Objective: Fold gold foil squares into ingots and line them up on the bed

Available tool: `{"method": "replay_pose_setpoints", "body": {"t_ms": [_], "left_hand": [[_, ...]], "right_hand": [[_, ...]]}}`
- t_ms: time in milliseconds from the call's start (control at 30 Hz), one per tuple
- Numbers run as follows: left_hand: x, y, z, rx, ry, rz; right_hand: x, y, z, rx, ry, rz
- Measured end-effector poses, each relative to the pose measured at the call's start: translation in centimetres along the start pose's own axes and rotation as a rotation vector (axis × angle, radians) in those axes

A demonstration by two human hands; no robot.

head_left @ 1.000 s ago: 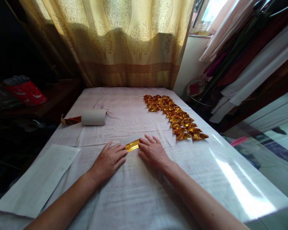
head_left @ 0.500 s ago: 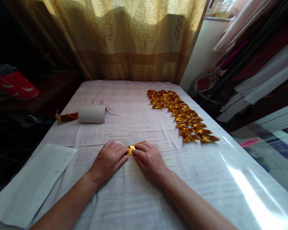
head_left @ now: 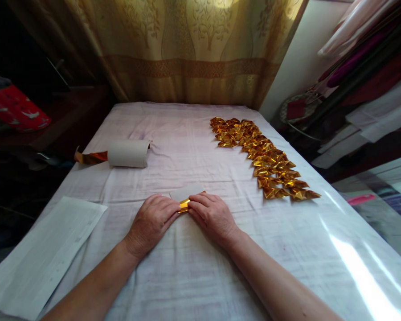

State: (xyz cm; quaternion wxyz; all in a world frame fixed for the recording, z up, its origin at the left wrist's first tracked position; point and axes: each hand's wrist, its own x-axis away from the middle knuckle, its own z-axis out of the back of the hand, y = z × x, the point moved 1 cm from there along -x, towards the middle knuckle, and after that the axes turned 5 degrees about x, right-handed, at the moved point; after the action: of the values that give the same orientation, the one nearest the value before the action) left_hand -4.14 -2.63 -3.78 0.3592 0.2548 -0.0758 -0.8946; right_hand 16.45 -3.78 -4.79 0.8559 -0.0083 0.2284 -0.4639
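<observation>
A small sheet of gold foil paper (head_left: pixel 184 205) lies folded over on the cloth, its pale backing showing at the far side. My left hand (head_left: pixel 153 221) grips its left end, fingers closed and pressed along the fold. On the right end, my right hand (head_left: pixel 214 218) pinches the same sheet, with fingertips hiding much of it. Only a short shiny strip shows between the two hands. To the right, several folded gold foil pieces (head_left: pixel 265 151) sit in overlapping rows.
A pale rolled sheet (head_left: pixel 128 154) with a copper-coloured strip (head_left: pixel 92 158) lies at the back left. Nearer, a flat white paper (head_left: pixel 50 254) rests at the left edge of the cloth-covered surface (head_left: pixel 173 276). A red container (head_left: pixel 18 107) stands beyond, and a patterned curtain (head_left: pixel 194 53) hangs behind.
The near edge of the foil paper has been rolled or folded further, leaving a narrower gold strip between my hands. The view has tilted down slightly. Both hands keep hold.
</observation>
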Motion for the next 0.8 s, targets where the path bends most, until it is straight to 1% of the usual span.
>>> {"method": "replay_pose_setpoints", "body": {"t_ms": [133, 267, 333, 500, 633, 800], "left_hand": [[-0.1, 0.5, 0.0, -0.031, 0.003, -0.003], [0.1, 1.0, 0.0, -0.045, 0.006, -0.002], [0.2, 1.0, -0.1, -0.022, 0.007, 0.029], [0.1, 0.5, -0.3, 0.022, 0.007, 0.160], [-0.2, 0.4, -0.5, 0.050, 0.000, 0.175], [-0.3, 0.5, -0.9, 0.077, -0.004, 0.239]], "right_hand": [[0.2, -0.9, 0.2, 0.022, 0.041, -0.022], [0.4, -1.6, 0.0, 0.027, 0.026, -0.099], [0.6, -1.7, -0.1, 0.007, 0.007, -0.136], [0.4, -1.8, 0.5, -0.027, -0.044, -0.224], [-0.1, -2.0, 0.9, -0.050, -0.081, -0.269], [-0.3, -2.0, 0.7, -0.018, -0.093, -0.309]]}}
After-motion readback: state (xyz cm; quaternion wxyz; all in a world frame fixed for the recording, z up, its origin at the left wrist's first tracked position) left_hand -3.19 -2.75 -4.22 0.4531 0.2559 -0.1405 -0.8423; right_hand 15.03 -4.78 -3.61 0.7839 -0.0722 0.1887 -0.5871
